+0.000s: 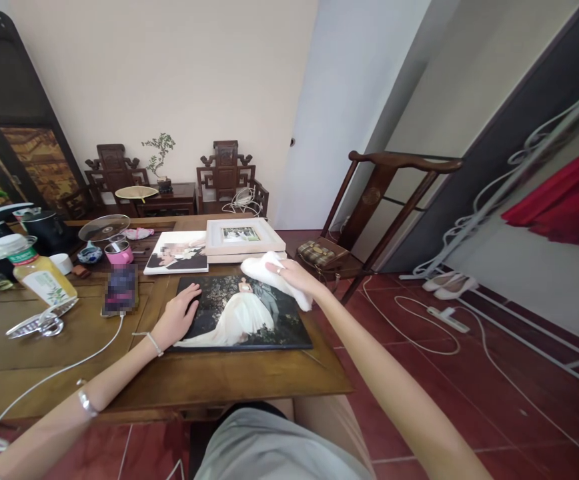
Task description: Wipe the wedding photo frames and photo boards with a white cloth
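Note:
A dark wedding photo panel [239, 320] lies flat on the wooden table, showing a figure in a white gown beside one in a grey suit. My left hand [177, 313] rests on its left edge, fingers stretched out and holding nothing. At the panel's upper right, my right hand [293, 277] grips a white cloth [264, 268] that lies against the surface and covers that corner. Just behind are a white-edged photo panel [177, 253] and a white picture frame [214, 241], which sits on top of another flat piece.
Left on the table [179, 380] are a charging phone [120, 290], a pink cup [119, 253], a juice bottle [44, 273] and a silver hair clip [42, 321]. A wooden chair [364, 200] holding a handbag [322, 253] stands right. Cables and a power strip [448, 319] lie on the floor.

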Demonstrator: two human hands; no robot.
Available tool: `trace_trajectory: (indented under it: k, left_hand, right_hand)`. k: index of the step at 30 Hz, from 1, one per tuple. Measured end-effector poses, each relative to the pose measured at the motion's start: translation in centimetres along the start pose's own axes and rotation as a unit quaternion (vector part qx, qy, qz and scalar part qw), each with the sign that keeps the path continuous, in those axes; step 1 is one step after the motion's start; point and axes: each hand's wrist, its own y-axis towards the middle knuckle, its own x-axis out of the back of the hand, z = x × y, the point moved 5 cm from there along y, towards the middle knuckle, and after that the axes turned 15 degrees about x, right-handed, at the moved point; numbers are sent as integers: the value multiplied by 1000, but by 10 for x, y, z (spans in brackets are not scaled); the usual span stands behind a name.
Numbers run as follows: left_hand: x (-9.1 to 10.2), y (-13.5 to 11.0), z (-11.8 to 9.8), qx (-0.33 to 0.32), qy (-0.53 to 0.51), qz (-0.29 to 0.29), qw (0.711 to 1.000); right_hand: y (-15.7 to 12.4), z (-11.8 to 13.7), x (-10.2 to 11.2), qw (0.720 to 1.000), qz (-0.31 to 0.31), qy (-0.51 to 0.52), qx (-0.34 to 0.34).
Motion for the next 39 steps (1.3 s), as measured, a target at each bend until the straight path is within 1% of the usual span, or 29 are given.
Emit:
trace_trajectory:
  k: [2, 4, 6, 9, 12, 14, 15, 17, 19, 22, 26, 28, 30, 32, 34, 36, 39]
  left_hand:
    - [0, 0, 0, 1, 1, -2, 1000]
    - [0, 0, 0, 3, 3, -4, 1000]
    - [0, 0, -1, 6, 4, -5, 1000]
    - [0, 0, -1, 11, 3, -1, 1000]
    - [0, 0, -2, 15, 5, 3, 1000]
    - [0, 0, -2, 14, 6, 3, 1000]
    - [0, 0, -2, 14, 7, 4, 1000]
    - [-1, 0, -1, 12, 11, 6, 1000]
    - [-2, -1, 0, 11, 16, 9, 1000]
    - [-2, 0, 2, 6, 24, 13, 1000]
    - [-3, 0, 4, -6, 28, 16, 999]
    - [-2, 0, 4, -8, 24, 13, 1000]
    - [-1, 1, 3, -8, 17, 10, 1000]
    - [0, 1, 1, -8, 10, 8, 1000]
    - [1, 0, 0, -5, 9, 8, 1000]
    - [1, 0, 0, 1, 11, 9, 1000]
    - [0, 0, 0, 6, 17, 10, 1000]
  right_hand:
    - [-10, 1, 2, 1000, -7, -3, 1]
    - [-25, 9, 2, 1000, 2, -11, 10]
    - [-47, 23, 1, 999, 30, -29, 21]
    - [-90, 49, -1, 994, 94, -55, 24]
    - [-133, 68, 1, 989, 137, -50, -8]
    - [-153, 77, 2, 987, 153, -38, -25]
    - [-158, 79, 3, 987, 158, -33, -27]
    - [-157, 82, 3, 988, 154, -31, -10]
    - [-143, 80, 3, 990, 136, -37, 20]
    - [-107, 68, -1, 990, 113, -54, 58]
    - [-55, 43, -7, 991, 74, -78, 83]
    - [-36, 32, -9, 991, 51, -87, 91]
    - [-25, 25, -12, 990, 36, -98, 100]
    - [-24, 23, -15, 987, 31, -116, 106]
    - [-30, 26, -20, 983, 42, -140, 111]
    - [-45, 35, -25, 977, 64, -165, 118]
    - [-81, 58, -29, 970, 94, -179, 135]
